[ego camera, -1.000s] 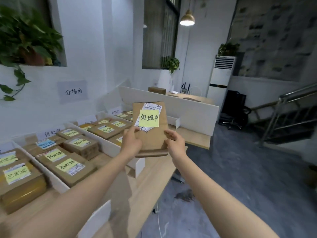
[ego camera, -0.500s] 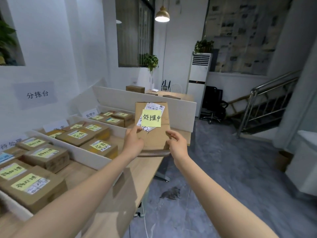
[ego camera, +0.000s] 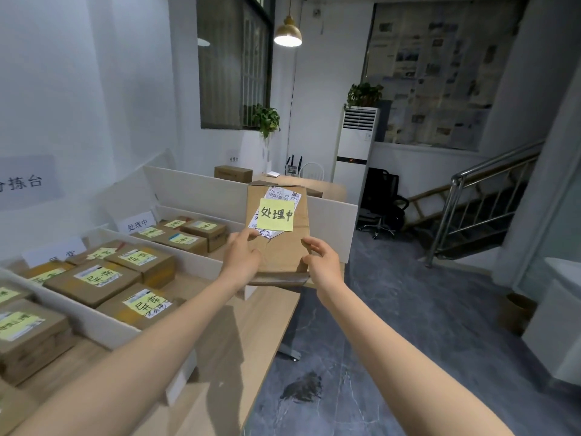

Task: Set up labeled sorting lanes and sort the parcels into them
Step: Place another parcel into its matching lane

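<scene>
Both hands grip parcel (ego camera: 278, 243) above worktop (ego camera: 267, 309) edge: left hand (ego camera: 240, 254), right hand (ego camera: 320, 261). Yellow note (ego camera: 276, 214) half-covers shipping label (ego camera: 283, 195). Lane sign (ego camera: 137, 222) beyond; nearer sign blurred.

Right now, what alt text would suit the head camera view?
Two bare hands, left and right, hold up a cardboard parcel bearing a yellow sticky note reading 处理中, beside white-walled lanes of labeled parcels on a wooden table.
</scene>
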The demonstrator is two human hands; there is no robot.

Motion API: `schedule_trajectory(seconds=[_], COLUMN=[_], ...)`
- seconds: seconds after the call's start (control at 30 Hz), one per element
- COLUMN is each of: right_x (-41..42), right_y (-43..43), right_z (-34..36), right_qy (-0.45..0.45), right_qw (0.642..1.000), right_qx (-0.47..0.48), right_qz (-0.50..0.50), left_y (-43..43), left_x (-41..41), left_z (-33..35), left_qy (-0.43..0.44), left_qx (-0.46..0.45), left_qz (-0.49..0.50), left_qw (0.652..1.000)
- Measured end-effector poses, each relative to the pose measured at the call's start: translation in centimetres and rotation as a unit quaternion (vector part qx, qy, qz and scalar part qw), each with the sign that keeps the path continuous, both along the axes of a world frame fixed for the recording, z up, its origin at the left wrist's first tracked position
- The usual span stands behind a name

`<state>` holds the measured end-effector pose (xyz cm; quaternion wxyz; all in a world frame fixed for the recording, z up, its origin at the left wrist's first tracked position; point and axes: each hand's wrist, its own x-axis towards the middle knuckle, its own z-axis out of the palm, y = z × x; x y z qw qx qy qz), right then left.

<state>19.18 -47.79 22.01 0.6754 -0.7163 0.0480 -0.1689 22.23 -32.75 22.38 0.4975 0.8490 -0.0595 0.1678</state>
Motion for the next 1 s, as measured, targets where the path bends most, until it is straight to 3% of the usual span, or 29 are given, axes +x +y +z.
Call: schedule_trajectory(seconds=[0.63, 1.0], right_x=[17.7, 27.7], right_y=[-1.4, -4.1], right_z=[-1.5, -3.0], right_qy=[0.025, 0.041], right_qw=[1.0, 0.998], right_qx=[0.008, 0.025], right_qz=[0.003, 0.044], left_y=[-0.9, -3.8], left_x=[17.6, 25.4], left_z=[-1.2, -1.9], left_qy=[0.006, 0.021], left_qx=[0.008, 0.011], left_qz=[-0.013, 0.044], left_qw=[1.0, 0.999])
